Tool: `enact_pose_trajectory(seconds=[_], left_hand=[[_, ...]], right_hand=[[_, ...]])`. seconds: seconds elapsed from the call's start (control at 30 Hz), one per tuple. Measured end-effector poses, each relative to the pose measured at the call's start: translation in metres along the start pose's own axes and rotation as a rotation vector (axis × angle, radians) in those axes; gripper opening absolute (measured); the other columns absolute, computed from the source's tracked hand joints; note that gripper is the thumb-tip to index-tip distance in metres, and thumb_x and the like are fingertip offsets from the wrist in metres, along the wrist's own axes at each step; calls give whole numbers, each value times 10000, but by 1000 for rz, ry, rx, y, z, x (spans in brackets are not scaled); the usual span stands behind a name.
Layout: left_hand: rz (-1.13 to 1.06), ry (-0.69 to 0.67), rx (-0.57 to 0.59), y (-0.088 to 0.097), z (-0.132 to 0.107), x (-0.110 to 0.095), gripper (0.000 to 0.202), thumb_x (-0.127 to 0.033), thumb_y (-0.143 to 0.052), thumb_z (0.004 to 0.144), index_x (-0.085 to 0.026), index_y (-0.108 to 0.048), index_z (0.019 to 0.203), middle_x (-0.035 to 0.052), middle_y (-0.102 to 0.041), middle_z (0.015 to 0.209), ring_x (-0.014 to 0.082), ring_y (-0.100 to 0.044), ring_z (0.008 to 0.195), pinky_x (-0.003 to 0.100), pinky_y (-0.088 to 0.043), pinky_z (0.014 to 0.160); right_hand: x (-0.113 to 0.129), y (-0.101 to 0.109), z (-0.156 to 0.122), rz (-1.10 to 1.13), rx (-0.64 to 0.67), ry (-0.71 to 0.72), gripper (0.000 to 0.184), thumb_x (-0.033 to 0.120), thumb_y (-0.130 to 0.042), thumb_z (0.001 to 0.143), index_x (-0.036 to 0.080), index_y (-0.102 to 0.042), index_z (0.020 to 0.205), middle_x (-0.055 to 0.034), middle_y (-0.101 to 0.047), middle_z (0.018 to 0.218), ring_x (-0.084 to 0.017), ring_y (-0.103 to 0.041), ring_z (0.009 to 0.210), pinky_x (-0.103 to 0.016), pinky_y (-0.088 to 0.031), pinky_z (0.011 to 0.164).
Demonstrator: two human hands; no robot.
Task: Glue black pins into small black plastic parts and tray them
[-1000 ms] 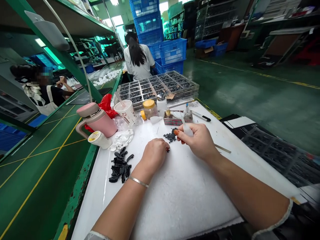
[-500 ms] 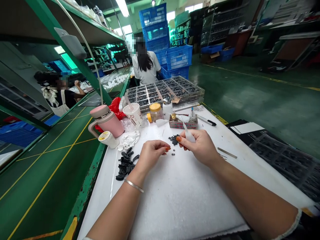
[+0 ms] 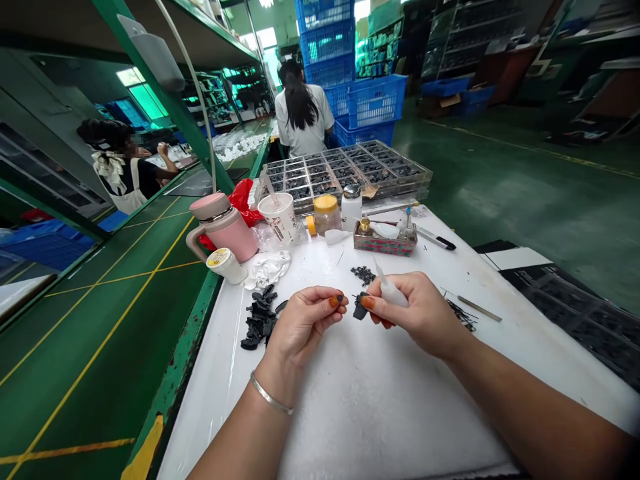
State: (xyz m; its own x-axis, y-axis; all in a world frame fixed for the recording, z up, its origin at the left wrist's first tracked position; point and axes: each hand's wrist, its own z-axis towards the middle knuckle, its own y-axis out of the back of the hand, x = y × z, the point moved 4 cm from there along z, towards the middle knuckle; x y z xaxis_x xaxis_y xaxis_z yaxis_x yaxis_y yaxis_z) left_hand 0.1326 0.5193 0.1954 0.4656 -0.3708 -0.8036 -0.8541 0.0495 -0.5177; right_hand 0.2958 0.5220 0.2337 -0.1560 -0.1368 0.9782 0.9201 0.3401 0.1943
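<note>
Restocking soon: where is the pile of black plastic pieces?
Head view: the pile of black plastic pieces lies on the white mat, left of the left hand and nearer than the pink mug.

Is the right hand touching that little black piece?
Touching. The head view shows the right hand pinching the little black piece between its thumb and fingertip, with no gap.

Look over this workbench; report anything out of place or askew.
A small white jar with a yellowish lid lies on its side at the left edge of the white table, beside crumpled white plastic. Nothing else stands out; the right hand grips a white squeeze bottle.
</note>
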Motion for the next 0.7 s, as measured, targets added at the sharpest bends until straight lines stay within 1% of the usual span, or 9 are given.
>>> enact_pose_trajectory(seconds=[0.13, 0.3, 0.53, 0.7], left_hand=[[-12, 35, 35, -1, -2, 6, 206, -189, -832, 588, -117, -705, 733, 45, -685, 695, 77, -614, 592, 144, -500, 566], [-13, 62, 41, -2, -2, 8, 201, -188, -834, 585, -117, -709, 725, 40, -682, 675, 81, -615, 580, 150, -501, 559], [-13, 52, 32, -1, -2, 7, 193, -181, -832, 584, -119, -716, 724, 43, -688, 684, 82, -619, 582, 147, -505, 562], [0, 43, 38, -1, -2, 6, 198, -216, -809, 628, -111, -724, 772, 54, -695, 692, 91, -633, 598, 146, -513, 574]], right_hand=[[0, -4, 0, 65, 46, -53, 234, 311, -648, 779, 145, -605, 620, -10, -583, 525, -97, -485, 473, -218, -352, 455], [-1, -7, 0, 14, 79, -72, 289, 356, -648, 783, 144, -604, 591, -3, -548, 485, -94, -461, 459, -220, -340, 459], [-3, -8, -1, -30, 76, -80, 298, 372, -638, 785, 147, -600, 594, -3, -544, 483, -98, -460, 455, -218, -338, 448], [0, -7, -2, -120, 42, -29, 260, 330, -606, 801, 150, -605, 612, -6, -559, 510, -108, -477, 480, -227, -341, 462]])
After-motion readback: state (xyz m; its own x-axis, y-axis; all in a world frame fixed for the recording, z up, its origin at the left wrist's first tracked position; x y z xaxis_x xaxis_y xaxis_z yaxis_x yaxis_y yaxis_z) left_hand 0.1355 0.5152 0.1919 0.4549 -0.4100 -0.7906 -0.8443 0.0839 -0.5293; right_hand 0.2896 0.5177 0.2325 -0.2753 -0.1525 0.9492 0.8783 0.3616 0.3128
